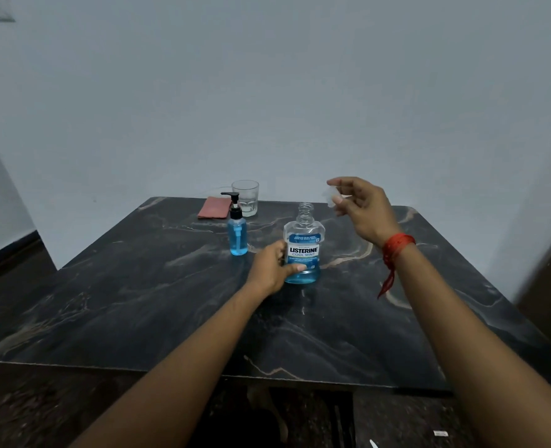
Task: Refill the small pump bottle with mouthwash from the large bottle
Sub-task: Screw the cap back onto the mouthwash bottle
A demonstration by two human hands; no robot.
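— Where's the big bottle in all this?

— The large bottle (302, 250) stands upright near the middle of the tabletop (138, 302), its threaded neck bare. Only the bottom part holds blue liquid. The left hand (272, 266) is wrapped round its lower body, steadying it.

— And the cap?

— Up and to the right of the bottle's neck, the right hand (361, 205) pinches something small and clear between its fingertips. I take it for the cap (330, 197), though it's blurred. A red thread (395, 250) is tied at that wrist.

— So which step is this?

— Opening, I'd say, with no pouring yet. The small pump bottle (238, 229) stands just to the left of the large bottle, a little further back, apart from it, and its black pump is on. It already looks well filled with blue.

— What comes next, then?

— My guess: set the cap down somewhere on the tabletop, then unscrew that pump. Its neck looks narrow, so the pour will want a slow, steady tilt, or it'll spill.

— Anything else about?

— Behind the pump bottle, further from the large one, sit a clear glass (245, 197) and a reddish folded cloth (214, 207). The tabletop is dark marble with pale veins, pushed toward a plain bluish-white wall (267, 92). Dark floor below.
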